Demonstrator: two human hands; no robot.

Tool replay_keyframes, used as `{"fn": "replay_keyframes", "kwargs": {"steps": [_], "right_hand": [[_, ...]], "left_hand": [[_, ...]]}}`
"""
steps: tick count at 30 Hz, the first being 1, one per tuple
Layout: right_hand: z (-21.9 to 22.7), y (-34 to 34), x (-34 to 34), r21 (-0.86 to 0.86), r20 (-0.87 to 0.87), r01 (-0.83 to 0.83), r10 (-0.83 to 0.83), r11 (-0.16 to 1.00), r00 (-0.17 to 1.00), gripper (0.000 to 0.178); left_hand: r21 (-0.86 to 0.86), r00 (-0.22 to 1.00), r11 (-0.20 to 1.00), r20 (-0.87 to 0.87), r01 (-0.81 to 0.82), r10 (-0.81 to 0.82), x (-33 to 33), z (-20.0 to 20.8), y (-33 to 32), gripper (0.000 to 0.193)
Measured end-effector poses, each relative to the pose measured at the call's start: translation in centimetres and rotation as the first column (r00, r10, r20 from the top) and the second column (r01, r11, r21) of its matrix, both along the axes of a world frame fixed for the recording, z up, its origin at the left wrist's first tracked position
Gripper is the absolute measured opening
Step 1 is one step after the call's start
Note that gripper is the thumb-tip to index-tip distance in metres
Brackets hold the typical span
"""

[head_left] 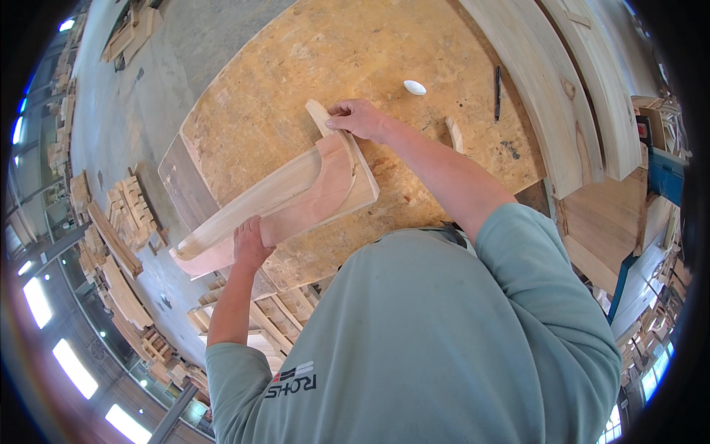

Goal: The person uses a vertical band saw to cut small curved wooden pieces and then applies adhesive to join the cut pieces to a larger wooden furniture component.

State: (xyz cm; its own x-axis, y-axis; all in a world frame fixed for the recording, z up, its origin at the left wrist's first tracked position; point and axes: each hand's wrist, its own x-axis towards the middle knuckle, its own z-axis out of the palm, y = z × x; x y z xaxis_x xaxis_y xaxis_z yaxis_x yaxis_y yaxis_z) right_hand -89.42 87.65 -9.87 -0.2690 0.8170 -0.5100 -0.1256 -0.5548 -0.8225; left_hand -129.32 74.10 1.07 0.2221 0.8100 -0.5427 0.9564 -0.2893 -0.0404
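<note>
A pinkish, curved flat wooden template (334, 177) lies on top of a pale wooden board (270, 190), running from lower left to upper right across the bench. Near its lower-left part, my left hand (251, 243) is closed over the template's near edge. My right hand (360, 120) is at the far upper end, fingers and thumb pinched at the edge of the pale board beside the template's tip; the exact grip is partly hidden. A narrow end of pale wood (318, 115) sticks out past the template there.
The worn yellowish workbench (288, 74) carries a small white oval object (415, 87), a black pen (498, 92) and a small curved wood offcut (454, 135). Long thick planks (551, 89) lie at the right. Stacked wood pieces (132, 207) stand on the floor at left.
</note>
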Motion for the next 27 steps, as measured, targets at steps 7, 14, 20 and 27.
{"fn": "replay_keyframes", "kwargs": {"steps": [7, 14, 20, 27], "right_hand": [[-0.1, -0.3, -0.3, 0.011, -0.006, 0.011, -0.011, 1.000, 1.000, 0.046], [0.6, -0.6, -0.5, 0.015, 0.030, 0.014, -0.015, 1.000, 0.999, 0.046], [-0.2, -1.3, -0.7, 0.007, -0.026, 0.090, -0.089, 0.996, 0.996, 0.040], [-0.8, -1.3, -0.6, -0.008, -0.067, 0.057, -0.057, 0.998, 0.996, 0.039]], "left_hand": [[-0.039, 0.999, 0.999, -0.046, -0.008, 0.007, -0.3, -0.3, 0.1, 0.092], [-0.030, 0.998, 1.000, -0.058, -0.004, 0.002, -0.5, -0.5, -0.2, 0.091], [-0.010, 0.998, 1.000, -0.058, 0.008, -0.009, -0.4, -0.3, 0.0, 0.090], [-0.011, 0.998, 1.000, -0.067, -0.011, 0.010, -0.3, -0.3, -0.4, 0.088]]}}
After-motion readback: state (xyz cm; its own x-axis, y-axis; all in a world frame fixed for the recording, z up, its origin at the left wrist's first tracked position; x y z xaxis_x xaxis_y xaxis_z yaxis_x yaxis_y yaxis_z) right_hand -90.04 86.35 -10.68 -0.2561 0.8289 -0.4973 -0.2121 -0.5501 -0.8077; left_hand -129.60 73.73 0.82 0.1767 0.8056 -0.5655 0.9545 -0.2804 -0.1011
